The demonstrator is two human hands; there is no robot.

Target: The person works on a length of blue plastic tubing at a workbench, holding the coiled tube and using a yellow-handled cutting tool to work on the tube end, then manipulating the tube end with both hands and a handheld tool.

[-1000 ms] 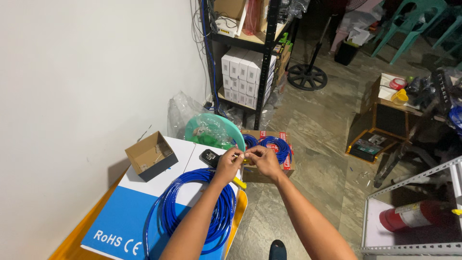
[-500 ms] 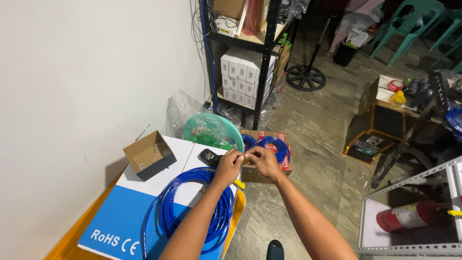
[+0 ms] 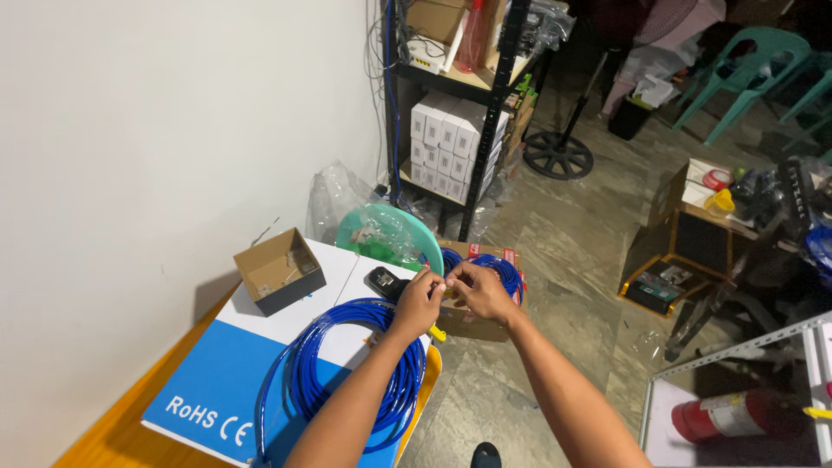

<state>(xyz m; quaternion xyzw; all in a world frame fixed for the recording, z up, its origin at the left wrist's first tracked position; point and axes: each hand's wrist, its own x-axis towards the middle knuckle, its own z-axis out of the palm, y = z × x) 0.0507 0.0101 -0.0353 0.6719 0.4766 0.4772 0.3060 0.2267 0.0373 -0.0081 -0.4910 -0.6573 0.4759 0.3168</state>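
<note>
A white wall stood on the left of a cluttered storeroom with a grey concrete floor, and against it sat a low orange bench [image 3: 121, 416] topped by a flat blue-and-white cardboard box [image 3: 217, 390]. In the head view, a loose coil of blue cable [image 3: 347, 364] lay on that box toward the bench's right edge, with a small open brown cardboard box [image 3: 279, 271] at the far corner and a small black device [image 3: 384, 281] just beyond the coil. Both hands met above the bench's right edge: the left hand [image 3: 419, 303] and the right hand [image 3: 475, 290] were pressed close, fingertips pinching something small between them, too small to identify. A yellow piece [image 3: 438, 333] showed just under the left hand. Behind them lay a round translucent green lid [image 3: 386, 234] and a brown carton holding more blue cable [image 3: 485, 273]. A black metal shelving rack with white boxes [image 3: 455, 130] rose beyond.
</note>
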